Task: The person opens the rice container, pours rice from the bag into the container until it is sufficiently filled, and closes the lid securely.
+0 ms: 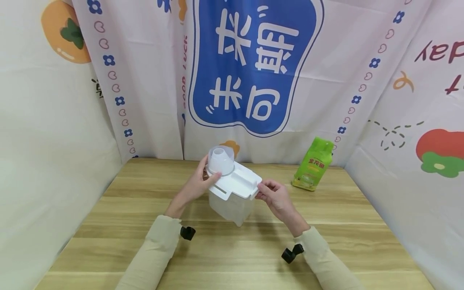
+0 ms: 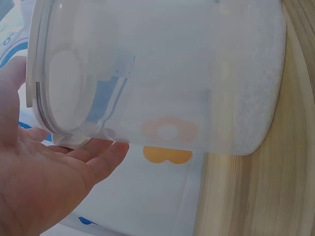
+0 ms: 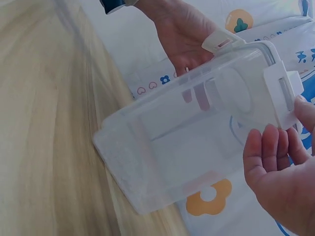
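Both grips are engaged on one item, a translucent container [image 1: 230, 207] with a white lid [image 1: 241, 177], located directly between them over the wooden surface [image 1: 217, 257]. The left grip [image 1: 195, 183] holds the lid end on its side, thumb over the edge beside a clear cup [image 1: 220, 161], fingers tucked below the lid along the container wall; this broader hold is judged to steady the container. The right grip [image 1: 277, 199] makes a narrow pinch on the end clip [image 1: 254, 191], thumb against it and fingers curled beneath, a hold judged suited to a small part rather than to bearing weight. The container lies angled across the gap, presenting one end to each grip, probably for that reason. Whether its base bears fully on the surface cannot be confirmed. A green packet [image 1: 312, 165] stands farther back and to the right of the right grip, well apart from it; this position seems to leave both grips room around the container. Neither grip touches the packet.
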`<state>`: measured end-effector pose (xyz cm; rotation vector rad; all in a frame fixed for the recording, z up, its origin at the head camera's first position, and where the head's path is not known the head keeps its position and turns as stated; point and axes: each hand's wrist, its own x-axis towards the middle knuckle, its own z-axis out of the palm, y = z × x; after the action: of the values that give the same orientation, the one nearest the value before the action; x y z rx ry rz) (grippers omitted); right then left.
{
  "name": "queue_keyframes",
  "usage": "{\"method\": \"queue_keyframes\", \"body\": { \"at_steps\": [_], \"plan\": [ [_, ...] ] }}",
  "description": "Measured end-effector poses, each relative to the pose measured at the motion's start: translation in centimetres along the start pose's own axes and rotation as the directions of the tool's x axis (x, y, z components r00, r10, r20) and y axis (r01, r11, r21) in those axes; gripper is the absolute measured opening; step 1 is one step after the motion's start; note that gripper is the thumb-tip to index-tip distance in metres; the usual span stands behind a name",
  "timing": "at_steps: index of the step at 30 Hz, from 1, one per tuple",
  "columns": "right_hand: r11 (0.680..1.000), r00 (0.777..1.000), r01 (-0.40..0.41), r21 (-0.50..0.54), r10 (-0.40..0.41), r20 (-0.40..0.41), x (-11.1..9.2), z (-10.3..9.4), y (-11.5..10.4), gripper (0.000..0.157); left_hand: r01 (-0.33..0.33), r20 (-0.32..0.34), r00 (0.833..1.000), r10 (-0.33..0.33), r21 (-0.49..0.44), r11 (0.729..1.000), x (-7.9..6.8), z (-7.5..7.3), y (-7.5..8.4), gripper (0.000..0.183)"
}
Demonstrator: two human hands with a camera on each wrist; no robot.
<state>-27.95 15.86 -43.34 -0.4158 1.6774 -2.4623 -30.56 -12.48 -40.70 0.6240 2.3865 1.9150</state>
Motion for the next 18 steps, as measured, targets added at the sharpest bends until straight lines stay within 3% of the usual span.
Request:
{"method": "queue_keyframes", "body": {
  "at_steps": [6, 18],
  "plan": [
    [1.000, 0.999, 0.009, 0.024, -0.008, -0.037, 0.05, 0.38, 0.32, 0.013, -0.009, -0.017, 1.000, 0.009, 0.008, 1.000, -0.25, -0.08, -0.07, 0.084],
    [1.000, 1.000, -0.008, 0.009, 0.008, -0.018, 0.14, 0.41, 0.17, 0.014, -0.040, -0.010, 0.999, 0.040, 0.003, 0.999, -0.20, 0.00, -0.16, 0.083]
  ]
}}
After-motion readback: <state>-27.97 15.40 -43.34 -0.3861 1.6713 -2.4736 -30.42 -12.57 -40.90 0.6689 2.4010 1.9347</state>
